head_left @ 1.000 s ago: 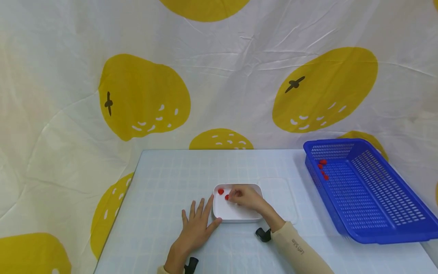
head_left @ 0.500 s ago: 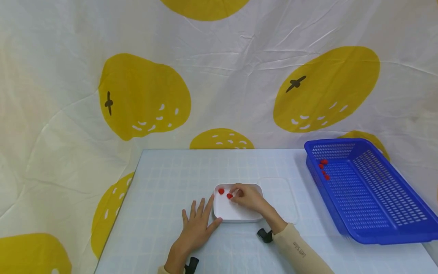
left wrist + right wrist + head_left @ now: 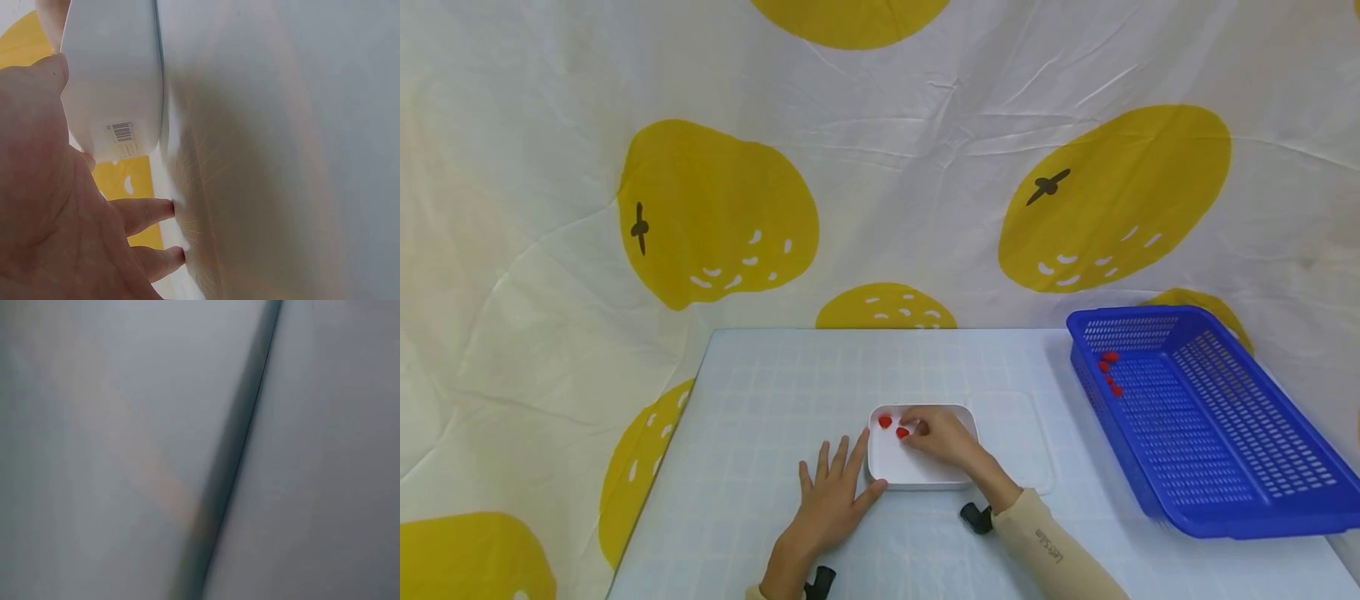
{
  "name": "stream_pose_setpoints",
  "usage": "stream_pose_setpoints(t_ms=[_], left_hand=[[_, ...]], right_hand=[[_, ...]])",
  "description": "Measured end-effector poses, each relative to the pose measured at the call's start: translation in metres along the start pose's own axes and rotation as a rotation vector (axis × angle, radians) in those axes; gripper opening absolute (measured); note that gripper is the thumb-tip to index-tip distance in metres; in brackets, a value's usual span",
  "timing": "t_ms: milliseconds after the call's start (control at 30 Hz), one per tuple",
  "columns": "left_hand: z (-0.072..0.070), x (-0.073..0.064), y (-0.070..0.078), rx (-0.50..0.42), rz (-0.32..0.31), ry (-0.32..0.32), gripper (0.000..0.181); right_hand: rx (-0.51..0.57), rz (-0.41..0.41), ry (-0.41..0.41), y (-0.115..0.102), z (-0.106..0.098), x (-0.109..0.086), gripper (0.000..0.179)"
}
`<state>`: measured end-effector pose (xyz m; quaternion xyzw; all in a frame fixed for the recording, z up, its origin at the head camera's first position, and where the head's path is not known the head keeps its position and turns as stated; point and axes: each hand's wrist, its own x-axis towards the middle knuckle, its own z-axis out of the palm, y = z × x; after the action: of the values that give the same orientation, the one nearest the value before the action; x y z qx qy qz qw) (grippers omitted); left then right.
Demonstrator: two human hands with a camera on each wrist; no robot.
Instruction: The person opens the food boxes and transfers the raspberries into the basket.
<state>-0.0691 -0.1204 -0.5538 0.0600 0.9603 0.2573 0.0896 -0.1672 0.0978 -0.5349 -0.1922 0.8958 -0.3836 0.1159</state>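
A shallow white tray [image 3: 925, 479] lies on the table, with two small red, roughly heart-shaped pieces inside near its far left corner. My left hand [image 3: 827, 504] rests spread on the table, thumb and index finger touching the tray's left side; the left wrist view shows these fingers [image 3: 147, 215] beside the tray's barcoded wall [image 3: 119, 94]. Over the tray, my right hand [image 3: 943, 437] has its thumb and curled index finger around one red piece [image 3: 902, 432]. The other red piece [image 3: 885, 422] lies just left of it. No hand shows in the blurred right wrist view.
A blue perforated basket [image 3: 1150, 492] stands at the right, several red pieces [image 3: 1117, 391] along its left side. A faint, clear flat lid-like sheet [image 3: 1015, 442] lies right of the tray. A fruit-print cloth [image 3: 910, 208] hangs behind the table.
The red piece at my right fingertips has shifted slightly right since a second ago, and the thumb and index finger stand a little wider around it. My left hand has stayed in place.
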Motion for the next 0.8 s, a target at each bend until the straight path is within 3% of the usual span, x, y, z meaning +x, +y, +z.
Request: stream_pose_setpoints(t_ms=[267, 800], left_hand=[[-0.0003, -0.0023, 0.0004, 0.003, -0.003, -0.009, 0.085], [-0.0028, -0.0022, 0.0021, -0.003, 0.013, 0.009, 0.083]], right_hand=[[0.004, -0.014, 0.011, 0.0026, 0.0008, 0.0003, 0.012], [0.011, -0.001, 0.02, 0.001, -0.0007, 0.001, 0.012]])
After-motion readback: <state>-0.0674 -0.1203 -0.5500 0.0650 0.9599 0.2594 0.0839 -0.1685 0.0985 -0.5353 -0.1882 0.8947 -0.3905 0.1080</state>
